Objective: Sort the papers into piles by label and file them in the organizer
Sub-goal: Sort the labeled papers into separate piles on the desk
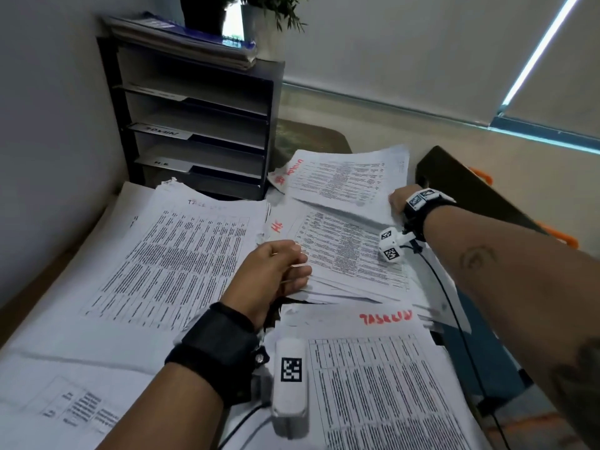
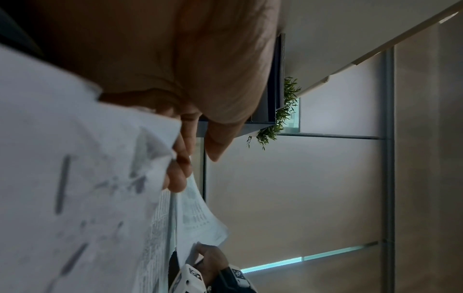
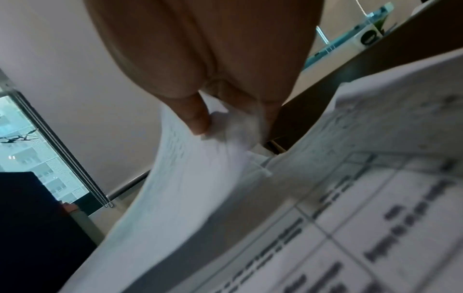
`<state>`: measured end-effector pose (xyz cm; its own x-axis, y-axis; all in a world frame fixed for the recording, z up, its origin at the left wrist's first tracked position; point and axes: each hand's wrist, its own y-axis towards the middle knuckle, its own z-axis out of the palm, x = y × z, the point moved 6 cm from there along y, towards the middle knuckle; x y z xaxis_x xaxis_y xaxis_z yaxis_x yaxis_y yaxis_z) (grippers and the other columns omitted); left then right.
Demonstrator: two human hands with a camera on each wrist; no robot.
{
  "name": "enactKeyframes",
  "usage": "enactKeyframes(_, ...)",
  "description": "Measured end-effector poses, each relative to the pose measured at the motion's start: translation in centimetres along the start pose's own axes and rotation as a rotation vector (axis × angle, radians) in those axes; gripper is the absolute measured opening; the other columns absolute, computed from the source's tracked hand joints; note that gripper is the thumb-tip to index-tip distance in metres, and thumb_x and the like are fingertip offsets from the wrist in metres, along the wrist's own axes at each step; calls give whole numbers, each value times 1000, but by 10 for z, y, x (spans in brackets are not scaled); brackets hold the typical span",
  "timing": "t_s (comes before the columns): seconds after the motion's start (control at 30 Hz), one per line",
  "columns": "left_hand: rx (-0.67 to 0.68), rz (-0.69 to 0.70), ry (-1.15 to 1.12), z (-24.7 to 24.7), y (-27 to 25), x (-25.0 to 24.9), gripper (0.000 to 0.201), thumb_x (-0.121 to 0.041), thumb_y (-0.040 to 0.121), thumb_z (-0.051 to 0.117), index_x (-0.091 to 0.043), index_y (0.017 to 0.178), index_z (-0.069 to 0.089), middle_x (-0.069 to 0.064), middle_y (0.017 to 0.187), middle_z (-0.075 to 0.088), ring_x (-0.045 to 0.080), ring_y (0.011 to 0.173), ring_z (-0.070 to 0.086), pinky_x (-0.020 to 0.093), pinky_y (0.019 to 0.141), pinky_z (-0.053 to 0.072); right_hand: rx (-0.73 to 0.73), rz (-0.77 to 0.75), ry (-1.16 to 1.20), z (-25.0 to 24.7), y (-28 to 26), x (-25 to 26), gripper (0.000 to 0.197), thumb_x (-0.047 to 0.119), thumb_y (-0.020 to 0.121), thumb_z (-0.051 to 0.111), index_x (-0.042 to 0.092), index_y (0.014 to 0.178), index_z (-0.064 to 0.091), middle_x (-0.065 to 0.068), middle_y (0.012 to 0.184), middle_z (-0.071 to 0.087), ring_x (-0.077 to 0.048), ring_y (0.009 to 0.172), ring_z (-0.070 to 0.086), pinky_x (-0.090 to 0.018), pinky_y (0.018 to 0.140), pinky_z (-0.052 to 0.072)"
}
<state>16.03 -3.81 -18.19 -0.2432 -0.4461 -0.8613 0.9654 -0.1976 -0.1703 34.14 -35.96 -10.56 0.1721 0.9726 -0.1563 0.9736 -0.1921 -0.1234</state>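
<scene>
Printed sheets lie in piles on the desk. A left pile (image 1: 168, 254) bears a faint written heading. A middle pile (image 1: 350, 254) is marked "HE" in red. A near pile (image 1: 383, 368) is marked "TASKLIST" in red. My left hand (image 1: 292, 271) (image 2: 183, 168) has its fingers curled into the left edge of the HE pile, thumb free. My right hand (image 1: 397, 203) (image 3: 213, 119) pinches the near corner of a red-labelled bundle of sheets (image 1: 350, 177) (image 3: 190, 188), which lifts off the HE pile. The black organizer (image 1: 274, 125) stands at the back left with labelled shelves.
A stack of booklets (image 1: 181, 37) and a potted plant (image 1: 207, 11) sit on top of the organizer. A wall runs along the left. A dark case with orange fittings (image 1: 470, 190) stands right of the desk. Sensor cables (image 1: 454, 303) trail from both wrists.
</scene>
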Motion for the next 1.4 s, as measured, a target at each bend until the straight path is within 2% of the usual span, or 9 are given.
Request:
enactKeyframes(0.17,10,0,31,1,-1,1,13,-15,98,61,-8,110,62,9,95,69,18,77,69,32,74,60,-273,86,293,-20,-40,14,46,21,94,57,4,136,50,-18,137,55,-36,124,54,-37,99,45)
enactKeyframes(0.33,5,8,84,5,-7,-3,8,-13,99,59,-8,106,61,10,94,66,15,71,67,26,64,59,-33,-239,768,-15,-137,68,14,14,96,60,6,104,69,-14,105,74,-26,93,72,-45,92,57)
enactKeyframes(0.47,1,28,163,11,-14,-6,13,-12,99,60,-5,109,62,10,92,65,16,69,66,27,65,60,236,-485,546,4,-224,100,18,20,95,64,21,111,72,6,105,74,-14,96,70,-30,90,56)
enactKeyframes(0.63,7,30,202,13,-24,-9,15,-12,99,60,-2,110,62,11,92,64,18,73,66,30,68,61,139,-515,389,26,-278,113,32,25,94,61,27,125,66,11,118,67,-8,103,60,-26,93,46)
enactKeyframes(0.8,28,86,260,17,-34,-19,12,-14,97,62,-6,106,66,7,92,68,17,77,68,33,72,60,-12,-496,386,22,-285,111,11,18,91,59,23,96,68,8,100,66,-12,96,59,-31,85,49)
enactKeyframes(1.03,302,250,1162,47,-81,-51,29,-50,90,67,-21,97,70,-1,86,73,9,68,67,25,62,54,-172,-513,384,1,-298,95,11,20,97,52,23,88,56,5,87,64,-17,83,58,-37,76,49)
enactKeyframes(1.17,375,236,1119,49,-94,-42,11,-18,98,61,-9,102,65,21,92,71,33,74,72,40,60,63,-292,-487,419,-19,-302,80,3,24,96,58,26,97,61,7,97,66,-17,93,61,-34,81,49)
enactKeyframes(1.3,254,325,990,43,-97,-50,16,-13,99,59,2,99,67,24,80,68,16,56,63,24,47,52,-497,-346,499,-31,-305,41,53,33,86,73,22,134,52,0,133,51,-20,124,47,-46,107,40)
enactKeyframes(1.4,147,318,735,31,-95,-61,11,-10,96,64,-4,100,72,4,74,66,8,58,61,22,50,49,-410,-241,739,-19,-310,17,72,29,82,79,20,143,41,2,130,50,-10,113,51,-40,103,45)
